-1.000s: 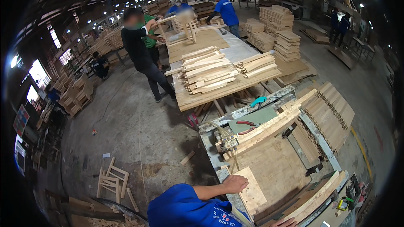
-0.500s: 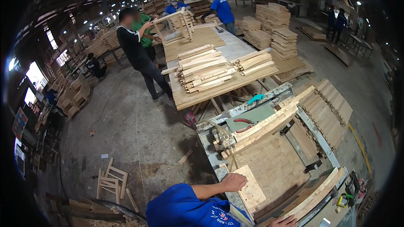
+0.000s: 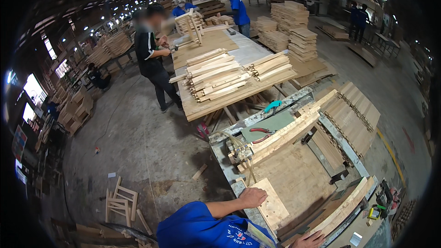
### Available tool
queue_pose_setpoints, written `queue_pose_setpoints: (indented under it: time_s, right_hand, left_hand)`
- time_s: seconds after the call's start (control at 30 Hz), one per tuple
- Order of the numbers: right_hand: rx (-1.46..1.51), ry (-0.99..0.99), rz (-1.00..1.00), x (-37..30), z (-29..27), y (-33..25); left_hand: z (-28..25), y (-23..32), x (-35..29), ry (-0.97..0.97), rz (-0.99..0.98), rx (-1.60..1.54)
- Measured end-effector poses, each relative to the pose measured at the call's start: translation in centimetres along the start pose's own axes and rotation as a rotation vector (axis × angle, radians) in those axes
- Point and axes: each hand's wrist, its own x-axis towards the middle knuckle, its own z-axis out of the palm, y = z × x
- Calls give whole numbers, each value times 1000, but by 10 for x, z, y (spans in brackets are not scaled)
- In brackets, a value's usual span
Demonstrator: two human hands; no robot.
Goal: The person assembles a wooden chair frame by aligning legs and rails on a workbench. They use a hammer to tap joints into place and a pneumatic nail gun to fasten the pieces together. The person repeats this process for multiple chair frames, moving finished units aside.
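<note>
My left hand point(image 3: 252, 198) rests on the upper edge of a pale wooden board point(image 3: 273, 204) at the near left of the workbench frame. Its fingers lie loosely on the wood and hold nothing I can see. My right hand point(image 3: 308, 239) lies at the lower edge of the view, fingers stretched over a long curved wooden rail point(image 3: 342, 210). A second curved rail point(image 3: 285, 138) runs along the bench's far side. Beside my left hand, hoses lead up to a small valve block point(image 3: 242, 151).
Red-handled pliers point(image 3: 259, 134) and a teal tool point(image 3: 273, 106) lie on the bench's far edge. Beyond stands a table with stacked wooden slats point(image 3: 218, 76). A person in black point(image 3: 154, 59) works there. Wooden frames point(image 3: 121, 202) lie on the floor at left.
The view has shifted slightly. The person in black has lowered the wooden frame onto the far table and now holds a hammer-like tool. My hands stay in place.
</note>
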Motion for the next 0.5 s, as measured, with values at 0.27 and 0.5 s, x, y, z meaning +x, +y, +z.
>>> queue_pose_setpoints:
  time_s: [0.27, 0.5]
  right_hand:
    - [15, 41, 10, 0, 1, -2]
    - [7, 16, 33, 0, 1, -4]
  left_hand:
    - [3, -2, 1, 33, 16, 5]
    - [3, -2, 0, 36, 9, 4]
